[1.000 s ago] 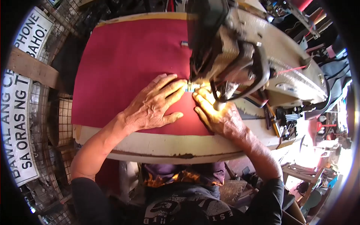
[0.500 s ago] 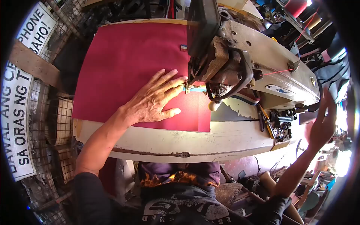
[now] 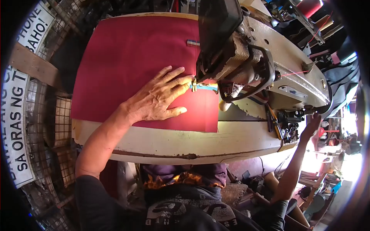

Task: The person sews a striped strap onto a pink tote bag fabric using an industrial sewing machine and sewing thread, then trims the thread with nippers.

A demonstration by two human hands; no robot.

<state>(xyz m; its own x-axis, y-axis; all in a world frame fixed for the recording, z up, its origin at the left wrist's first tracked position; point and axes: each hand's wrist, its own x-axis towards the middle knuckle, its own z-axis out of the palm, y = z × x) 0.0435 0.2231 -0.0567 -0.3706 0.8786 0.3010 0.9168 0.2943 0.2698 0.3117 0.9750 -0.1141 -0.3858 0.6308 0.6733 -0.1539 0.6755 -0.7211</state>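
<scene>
My left hand (image 3: 160, 96) lies flat with its fingers spread on a large red sheet (image 3: 127, 54). Its fingertips are beside the presser foot (image 3: 194, 84) of a sewing machine (image 3: 285, 57). A blue strip (image 3: 206, 87) runs across the red sheet at the foot. Farther back, a short striped piece (image 3: 192, 42) rests on the sheet near the machine head. My right hand (image 3: 313, 125) is raised at the machine's right end, by the handwheel (image 3: 327, 96); its fingers look extended, and nothing shows in it.
Scissors or a similar tool (image 3: 275, 125) lie near a bobbin winder (image 3: 290, 125) on the right of the machine table (image 3: 173, 142). A wire grid with a white sign (image 3: 21, 127) stands at left. A red thread spool (image 3: 308, 7) is at the upper right.
My right hand has moved left and down, closer to the machine's right end. My left hand stays flat on the red sheet. The view has shifted slightly.
</scene>
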